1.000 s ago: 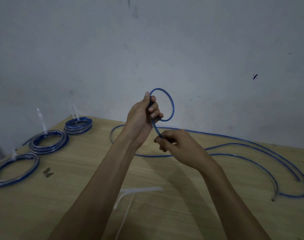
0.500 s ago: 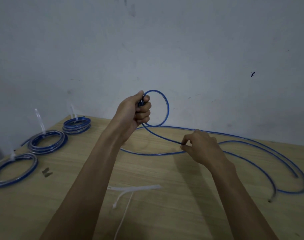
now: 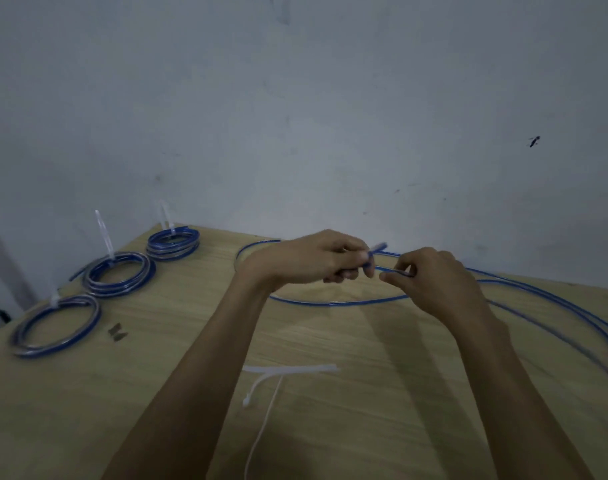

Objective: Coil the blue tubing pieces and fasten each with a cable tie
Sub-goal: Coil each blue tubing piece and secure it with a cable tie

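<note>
Down comes the left hand — its upright loop gone flat.
Both grips pinch the blue tubing; right hand feeds the next turn above the tabletop.

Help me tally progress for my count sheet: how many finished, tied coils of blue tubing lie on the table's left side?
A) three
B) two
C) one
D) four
A: three tied coils lie in a row at the left, the near coil, the middle coil and the far coil, each with a white tie tail sticking up, while both hands work a fourth, loose length.
</note>
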### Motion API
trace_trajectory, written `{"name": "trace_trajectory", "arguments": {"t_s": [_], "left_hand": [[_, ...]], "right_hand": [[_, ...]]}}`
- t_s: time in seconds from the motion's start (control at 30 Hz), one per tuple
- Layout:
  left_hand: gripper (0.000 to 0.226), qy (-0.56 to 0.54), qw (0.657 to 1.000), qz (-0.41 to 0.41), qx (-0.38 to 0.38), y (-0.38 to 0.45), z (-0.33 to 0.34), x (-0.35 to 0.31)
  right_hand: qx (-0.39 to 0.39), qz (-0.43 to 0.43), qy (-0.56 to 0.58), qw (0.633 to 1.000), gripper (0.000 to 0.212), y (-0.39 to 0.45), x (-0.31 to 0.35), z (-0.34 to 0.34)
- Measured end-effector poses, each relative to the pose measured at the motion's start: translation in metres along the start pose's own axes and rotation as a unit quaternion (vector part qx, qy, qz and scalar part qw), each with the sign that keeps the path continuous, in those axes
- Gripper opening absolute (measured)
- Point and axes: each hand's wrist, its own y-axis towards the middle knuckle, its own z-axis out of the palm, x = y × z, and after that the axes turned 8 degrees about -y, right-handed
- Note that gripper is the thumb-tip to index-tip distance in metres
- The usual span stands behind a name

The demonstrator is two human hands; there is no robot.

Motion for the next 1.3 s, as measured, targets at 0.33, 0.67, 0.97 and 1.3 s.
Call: {"name": "trace_trajectory", "arguments": {"t_s": [0.33, 0.67, 0.97, 1.3], "left_hand": [[0.027, 0.282, 0.956, -0.069, -0.038, 0.031, 0.035, 0.022], [0.023, 0.193, 0.938, 0.160, -0.239, 0.032, 0.027, 0.027], [0.030, -0.025, 0.927, 0.163, -0.337, 0.034, 0.027, 0.014], [0.033, -0.420, 0.862, 0.096, -0.266, 0.035, 0.020, 0.002]], "right_hand": [[0.019, 0.021, 0.045, 0.999, 0.033, 0.003, -0.013, -0.009], [-0.009, 0.100, 0.525, 0.845, 0.025, 0.003, 0.007, -0.031], [-0.018, -0.013, 0.632, 0.774, 0.024, -0.013, 0.030, -0.061], [0.037, -0.123, 0.533, 0.836, 0.040, -0.025, 0.055, -0.059]]}}
